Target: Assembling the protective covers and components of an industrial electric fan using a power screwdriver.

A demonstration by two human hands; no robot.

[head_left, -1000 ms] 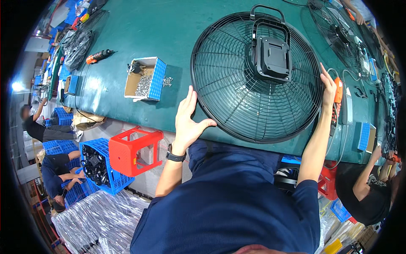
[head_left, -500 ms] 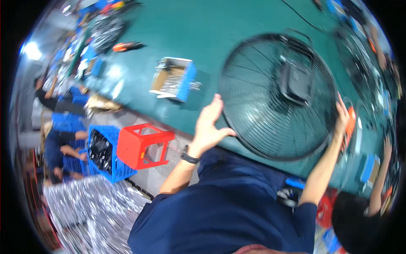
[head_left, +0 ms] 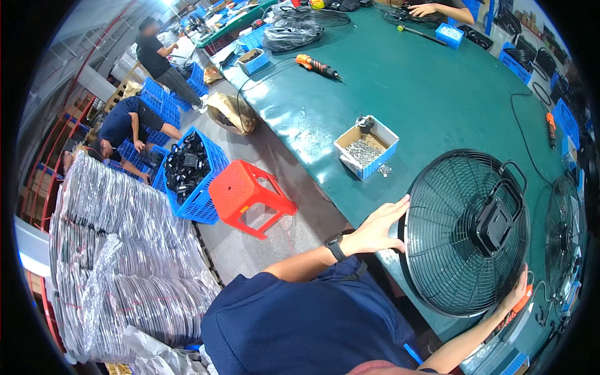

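Note:
A round black fan with a wire grille lies at the table's near right, its square motor housing and curved handle facing up. My left hand has its thumb and fingers spread against the left rim. On the lower right rim rests my right hand, its fingers partly hidden along the edge. Between them the two hands hold the fan. Right by my right hand is an orange-handled tool, partly covered. Beyond the fan stands an open blue-and-white box of small screws, a few lying outside it.
The green table carries an orange power screwdriver and another at right. A second fan stands at the far right. Left on the floor are a red stool, a blue crate and wrapped wire grilles. Several people work nearby.
The view has swung, so the fan and both hands now appear lower and farther right. My hands stay at the fan's opposite sides. Sharper now, the picture shows more of the far table.

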